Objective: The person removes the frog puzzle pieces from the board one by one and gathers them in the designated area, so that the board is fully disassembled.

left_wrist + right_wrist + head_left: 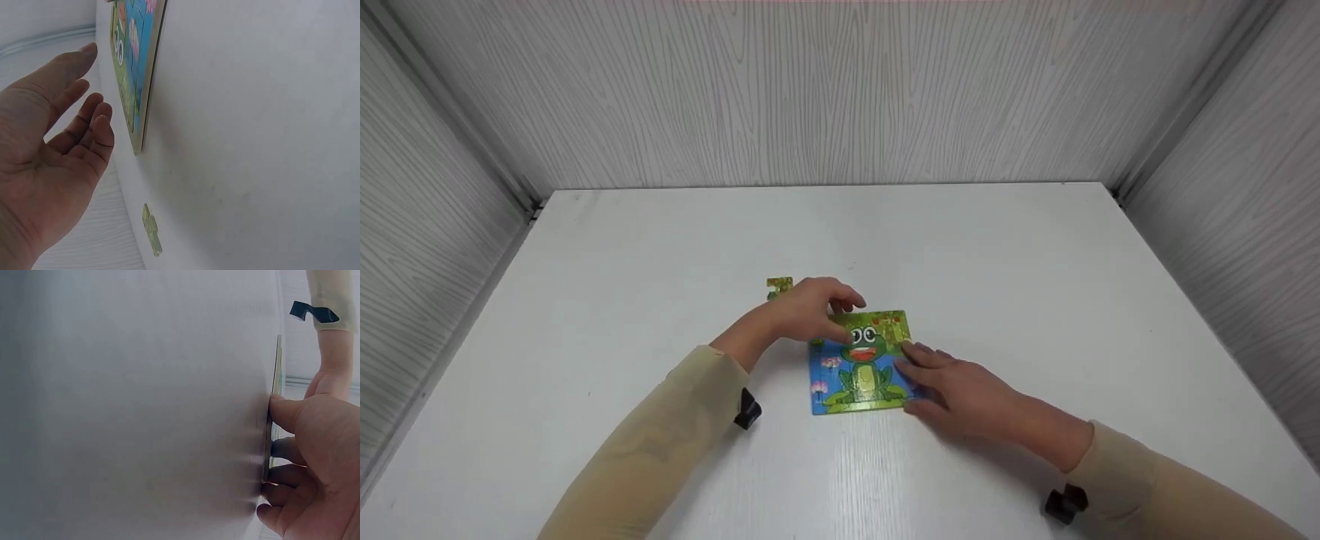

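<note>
A square jigsaw puzzle (867, 381) with a green frog, pink flowers and a blue and green background lies flat on the white table. Over its upper left part hovers my left hand (810, 309), fingers loosely bent; in the left wrist view the hand (62, 129) holds nothing and is apart from the board. My right hand (969, 396) rests along the puzzle's right edge, thumb near the lower right corner and fingertips on the border. A loose green puzzle piece (780, 284) lies up and left of the board, partly hidden behind the left hand.
The white table (1020, 255) stretches around the puzzle on all sides. Pale wood-grain panels stand at the back (840, 97), left and right. Each sleeve has a black device (748, 409) at the wrist.
</note>
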The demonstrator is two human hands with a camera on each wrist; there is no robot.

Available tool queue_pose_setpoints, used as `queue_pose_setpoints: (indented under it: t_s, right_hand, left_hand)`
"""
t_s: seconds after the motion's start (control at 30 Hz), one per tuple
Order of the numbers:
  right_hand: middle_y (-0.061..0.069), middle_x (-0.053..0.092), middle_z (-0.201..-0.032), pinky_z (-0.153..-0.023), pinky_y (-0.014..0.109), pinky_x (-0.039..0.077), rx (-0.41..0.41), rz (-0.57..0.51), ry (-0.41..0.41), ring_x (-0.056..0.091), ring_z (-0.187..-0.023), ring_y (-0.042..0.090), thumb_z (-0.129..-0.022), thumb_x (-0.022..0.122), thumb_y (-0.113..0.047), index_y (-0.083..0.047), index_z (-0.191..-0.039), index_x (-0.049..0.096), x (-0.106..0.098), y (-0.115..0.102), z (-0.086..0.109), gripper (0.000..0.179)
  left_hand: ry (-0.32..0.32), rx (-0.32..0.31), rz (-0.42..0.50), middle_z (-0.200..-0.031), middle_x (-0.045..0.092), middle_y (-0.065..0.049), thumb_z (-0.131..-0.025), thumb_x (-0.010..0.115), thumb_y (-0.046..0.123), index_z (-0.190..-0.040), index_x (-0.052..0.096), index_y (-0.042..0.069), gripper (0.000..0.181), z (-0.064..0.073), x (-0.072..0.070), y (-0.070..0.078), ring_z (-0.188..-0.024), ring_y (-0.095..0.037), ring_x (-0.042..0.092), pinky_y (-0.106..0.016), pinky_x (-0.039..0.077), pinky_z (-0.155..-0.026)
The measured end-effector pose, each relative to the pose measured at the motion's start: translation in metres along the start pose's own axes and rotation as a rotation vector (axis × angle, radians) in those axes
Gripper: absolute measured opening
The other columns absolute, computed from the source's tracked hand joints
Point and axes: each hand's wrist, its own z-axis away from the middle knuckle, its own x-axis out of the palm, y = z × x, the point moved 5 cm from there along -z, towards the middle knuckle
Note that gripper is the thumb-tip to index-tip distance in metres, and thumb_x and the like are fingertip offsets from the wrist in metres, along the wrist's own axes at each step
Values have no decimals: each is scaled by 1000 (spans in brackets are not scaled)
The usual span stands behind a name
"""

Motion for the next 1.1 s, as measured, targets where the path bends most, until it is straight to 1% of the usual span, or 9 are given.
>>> queue_pose_setpoints:
  t_s: [0.1, 0.23, 0.37, 0.53, 0.67, 0.9, 1.1]
  right_hand:
    - [11, 31, -171, -118, 52, 38, -17, -5, 16, 32, -156, 33, -105, 66, -42, -8, -161, 45, -1, 1, 1, 68]
    - [11, 30, -172, -118, 52, 38, -17, -6, 15, 32, -156, 33, -105, 66, -42, -9, -161, 45, -1, 2, 1, 68]
    - [10, 30, -172, -118, 52, 38, -11, 5, 7, 32, -156, 33, -105, 65, -43, -10, -162, 44, 0, 1, 1, 69]
    - [10, 31, -171, -118, 53, 38, 3, 14, 4, 32, -156, 33, -105, 66, -42, -10, -162, 44, 0, 0, 0, 68]
    - [11, 30, -172, -118, 54, 37, -4, 33, -9, 32, -156, 34, -106, 65, -42, -10, -162, 43, 0, -3, -1, 68]
    - [13, 31, -171, -119, 55, 36, -3, 68, -17, 31, -156, 35, -105, 66, -46, -9, -162, 43, -8, -9, -3, 73]
    - [15, 34, -170, -117, 55, 40, -63, 86, -22, 38, -153, 37, -106, 66, -41, -7, -161, 46, -12, -19, -11, 68]
  left_hand:
    - [-23, -2, 1, -125, 67, -7, -90, 86, 19, -140, 68, 10, 54, -5, 6, 3, -113, -23, 61, -41, 51, -103]
    - [-47, -12, -37, -122, 66, -5, -90, 86, 20, -141, 68, 12, 55, -10, 11, 4, -111, -22, 60, -39, 51, -103]
    - [-68, -16, -68, -122, 66, -4, -90, 87, 21, -142, 68, 13, 56, -13, 15, 3, -110, -21, 59, -38, 51, -102]
    - [-96, -9, -85, -123, 66, -4, -89, 87, 20, -142, 68, 11, 57, -15, 14, 2, -110, -22, 59, -39, 50, -102]
    - [-113, -25, -99, -122, 65, -3, -89, 88, 22, -142, 68, 13, 56, -14, 13, 1, -110, -22, 58, -39, 50, -103]
    - [-126, -33, -117, -121, 63, -3, -91, 87, 24, -142, 67, 15, 56, -15, 12, 2, -110, -23, 57, -39, 50, -103]
    - [-143, -14, -116, -122, 64, -5, -90, 87, 20, -139, 68, 14, 53, -16, 14, 6, -110, -23, 58, -40, 50, -103]
